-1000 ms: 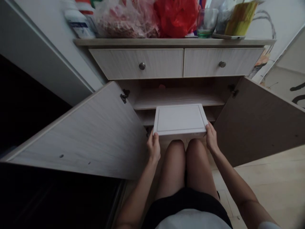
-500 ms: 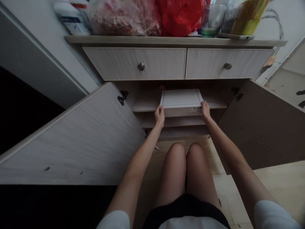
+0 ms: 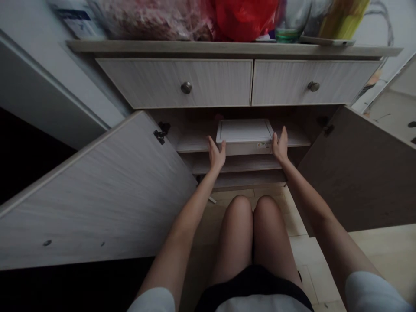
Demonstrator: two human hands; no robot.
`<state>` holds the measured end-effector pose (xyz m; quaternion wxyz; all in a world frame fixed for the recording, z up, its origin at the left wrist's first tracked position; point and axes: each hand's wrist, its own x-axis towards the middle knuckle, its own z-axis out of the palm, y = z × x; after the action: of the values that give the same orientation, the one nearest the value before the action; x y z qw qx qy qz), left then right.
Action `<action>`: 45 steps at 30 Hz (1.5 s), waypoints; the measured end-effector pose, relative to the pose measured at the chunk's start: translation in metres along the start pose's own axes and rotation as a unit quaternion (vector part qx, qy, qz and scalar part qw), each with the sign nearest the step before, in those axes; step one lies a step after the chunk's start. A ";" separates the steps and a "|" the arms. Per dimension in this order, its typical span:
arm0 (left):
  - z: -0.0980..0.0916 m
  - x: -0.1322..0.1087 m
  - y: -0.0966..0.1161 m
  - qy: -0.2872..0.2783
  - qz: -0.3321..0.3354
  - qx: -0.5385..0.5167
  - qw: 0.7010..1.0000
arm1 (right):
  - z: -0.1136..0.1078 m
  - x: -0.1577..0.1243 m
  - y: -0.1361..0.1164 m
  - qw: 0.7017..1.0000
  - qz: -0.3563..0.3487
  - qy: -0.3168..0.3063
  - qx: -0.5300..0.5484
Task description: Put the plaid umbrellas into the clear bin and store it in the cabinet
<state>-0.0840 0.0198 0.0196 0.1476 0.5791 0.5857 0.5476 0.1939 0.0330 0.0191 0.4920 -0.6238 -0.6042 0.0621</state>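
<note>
A white shoebox-like box (image 3: 245,132) with a small label on its front lies in the upper opening of the cabinet, its front edge near the shelf's edge. My left hand (image 3: 217,155) is at the box's front left corner, fingers spread and the thumb by the front face. At the front right corner is my right hand (image 3: 280,145), its thumb and fingers apart and pointing up. Neither hand is wrapped round the box; whether the thumbs still touch it I cannot tell.
The left cabinet door (image 3: 107,186) and right door (image 3: 360,173) stand wide open. Above are two closed drawers (image 3: 214,82) with round knobs. On the top sit a red bag (image 3: 245,17), a clear plastic bag (image 3: 156,19), a glass (image 3: 290,26) and a white bottle (image 3: 79,21).
Both hands have loosened from the box and their fingers have spread. The box sits slightly further back in the cabinet. The camera view has shifted a little.
</note>
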 end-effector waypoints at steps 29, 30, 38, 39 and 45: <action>0.041 0.033 0.007 -0.173 0.224 0.340 0.897 | 0.050 0.013 -0.015 0.934 -0.204 -0.165 -0.244; 0.043 0.036 0.007 -0.173 0.223 0.345 0.895 | 0.053 0.017 -0.014 0.930 -0.203 -0.168 -0.255; 0.057 0.060 0.004 -0.173 0.220 0.348 0.895 | 0.069 0.047 -0.003 0.921 -0.211 -0.177 -0.277; 0.058 0.063 0.004 -0.175 0.219 0.346 0.895 | 0.070 0.050 -0.002 0.920 -0.210 -0.179 -0.277; 0.068 0.082 -0.002 -0.181 0.214 0.337 0.899 | 0.081 0.071 -0.002 0.916 -0.192 -0.200 -0.288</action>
<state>-0.0540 0.1212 0.0316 -0.0734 0.7943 0.5607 0.2222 0.1567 0.1337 0.0159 0.1619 -0.5852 -0.7898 -0.0866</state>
